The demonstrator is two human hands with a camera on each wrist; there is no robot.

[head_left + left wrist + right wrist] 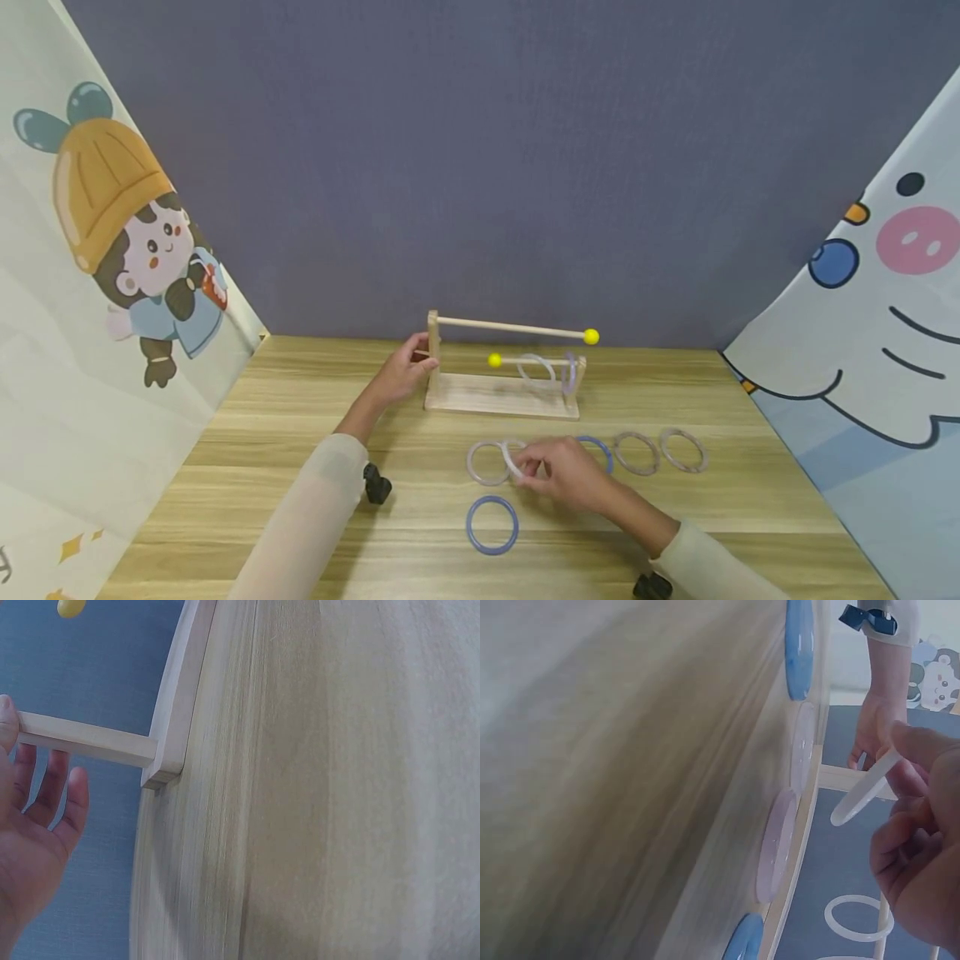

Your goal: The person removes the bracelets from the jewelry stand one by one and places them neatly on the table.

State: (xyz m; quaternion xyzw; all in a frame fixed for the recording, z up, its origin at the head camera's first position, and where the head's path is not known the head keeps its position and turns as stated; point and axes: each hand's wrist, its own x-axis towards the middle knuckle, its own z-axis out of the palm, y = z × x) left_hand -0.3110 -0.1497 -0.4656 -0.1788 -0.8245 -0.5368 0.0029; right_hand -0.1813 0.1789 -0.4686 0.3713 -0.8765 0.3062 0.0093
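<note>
Well left of the pale wooden two-rod stand (pixel 502 396) you have a white printed panel (pixel 45 358) with a yellow-hatted cartoon figure. At the stand's left end your left hand (pixel 405 372) is clamped on the tall post, thumb on one side and fingers on the other; the left wrist view shows those fingers apart from one another. From that post the upper rod reaches right to a yellow ball (pixel 591 337); the lower rod, fixed to the short right post, ends leftward in another yellow ball (pixel 495 360). On the wood-grain tabletop in front of the stand, you see a pale lilac plastic-looking ring (pixel 469 463), with a blue ring (pixel 492 551) farther forward from the stand. Next, also in front of the stand, comes the glossy white ring (pixel 864 789), tilted, with the thumb and fingers of your right hand (pixel 570 471) clamped on it. On the stand's lower rod hang a whitish ring (pixel 859 937) and, right of it, a lilac ring (pixel 566 379). Forward and right of the stand lie a second blue ring (pixel 606 454), partly behind your right hand, then two greyish-pink rings (pixel 637 472), side by side. Behind the stand rises a dark blue-grey backdrop (pixel 480 167).
</note>
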